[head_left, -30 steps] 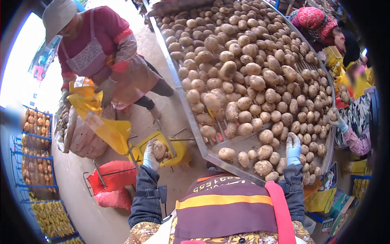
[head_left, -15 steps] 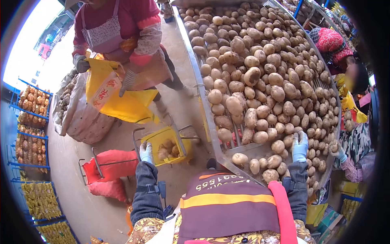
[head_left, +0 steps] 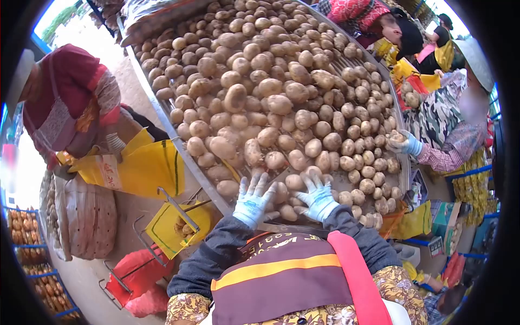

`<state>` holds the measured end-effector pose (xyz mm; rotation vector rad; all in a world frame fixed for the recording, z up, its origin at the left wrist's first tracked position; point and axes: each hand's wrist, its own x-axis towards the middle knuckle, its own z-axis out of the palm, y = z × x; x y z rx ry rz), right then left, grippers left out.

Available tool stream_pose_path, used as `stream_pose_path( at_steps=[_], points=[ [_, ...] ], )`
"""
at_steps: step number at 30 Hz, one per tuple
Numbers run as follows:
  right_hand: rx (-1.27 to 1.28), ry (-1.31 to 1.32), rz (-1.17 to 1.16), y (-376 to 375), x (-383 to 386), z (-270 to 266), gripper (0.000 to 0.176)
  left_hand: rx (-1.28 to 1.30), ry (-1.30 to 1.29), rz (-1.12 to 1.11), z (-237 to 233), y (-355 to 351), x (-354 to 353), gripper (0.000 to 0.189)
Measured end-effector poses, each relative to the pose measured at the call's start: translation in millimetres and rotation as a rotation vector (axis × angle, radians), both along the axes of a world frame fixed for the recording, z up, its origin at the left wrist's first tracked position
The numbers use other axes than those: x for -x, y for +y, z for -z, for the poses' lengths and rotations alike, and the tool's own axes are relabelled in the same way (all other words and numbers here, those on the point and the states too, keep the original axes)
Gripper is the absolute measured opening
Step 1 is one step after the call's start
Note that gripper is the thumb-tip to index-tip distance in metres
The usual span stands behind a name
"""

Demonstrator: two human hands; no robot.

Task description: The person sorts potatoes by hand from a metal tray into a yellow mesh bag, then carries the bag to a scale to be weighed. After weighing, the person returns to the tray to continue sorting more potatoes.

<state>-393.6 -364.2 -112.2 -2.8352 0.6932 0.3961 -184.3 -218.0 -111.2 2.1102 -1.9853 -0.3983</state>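
A long metal sorting table [head_left: 162,116] carries a thick heap of potatoes [head_left: 260,92]. My left hand [head_left: 252,199], in a pale blue glove, hovers with fingers spread over the potatoes at the table's near end. My right hand [head_left: 317,196], gloved the same, lies fingers apart on the potatoes right beside it. Neither hand grips a potato. A yellow bag [head_left: 173,227] hung on a metal frame stands below the table's left edge with a few potatoes inside.
A person in a red top [head_left: 65,103] at the left holds a yellow bag [head_left: 138,168] beside a filled mesh sack [head_left: 81,216]. A red bag [head_left: 135,273] hangs on a frame near my left. Another person's gloved hand [head_left: 406,143] holds potatoes at the table's right edge.
My left hand left the yellow bag and swung right onto the table; the potato it held a second ago is gone. My right hand moved left. The view turned toward the table.
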Motion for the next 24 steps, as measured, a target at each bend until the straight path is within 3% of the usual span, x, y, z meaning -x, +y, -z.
stream_pose_path(
  at_steps=[1, 2, 3, 5, 6, 11, 13, 15, 17, 19, 21, 23, 24],
  points=[
    [0.036, 0.093, -0.058, 2, 23, 7, 0.058, -0.072, -0.299, 0.121, 23, -8, 12, 0.08],
    [0.056, -0.071, -0.072, 2, 54, 33, 0.057, -0.126, -0.234, 0.133, 21, -14, 21, 0.079],
    [0.002, -0.02, 0.011, 5, 67, 19, 0.055, -0.185, -0.171, 0.14, 16, -20, 29, 0.078],
    [0.022, -0.245, 0.079, 4, 98, 30, 0.052, -0.258, -0.134, 0.203, 3, -29, 41, 0.078],
    [0.056, -0.232, 0.124, 3, 107, 27, 0.052, -0.326, -0.103, 0.246, -1, -35, 44, 0.079],
    [0.125, -0.309, 0.26, -18, 140, 32, 0.046, -0.206, -0.051, 0.407, 23, -60, 81, 0.085],
    [0.055, -0.55, 0.558, -39, 150, 57, 0.035, -0.177, -0.057, 0.444, 28, -70, 96, 0.083],
    [0.166, -0.743, 0.533, -59, 123, 37, 0.033, -0.142, -0.058, 0.442, 34, -72, 106, 0.079],
    [0.116, -0.684, 0.417, -76, 89, 25, 0.04, -0.117, -0.029, 0.441, 37, -71, 110, 0.073],
    [0.231, -0.44, 0.223, -90, 52, 25, 0.046, -0.084, 0.015, 0.43, 33, -67, 104, 0.068],
    [0.35, -0.178, 0.218, -99, 21, 66, 0.053, -0.048, 0.219, 0.37, 28, -61, 93, 0.062],
    [0.419, -0.122, 0.218, -104, 12, 74, 0.059, 0.109, 0.39, 0.162, 30, -50, 80, 0.053],
    [0.249, -0.142, 0.227, -107, 14, 51, 0.064, 0.123, 0.462, 0.035, 31, -44, 73, 0.049]
  ],
)
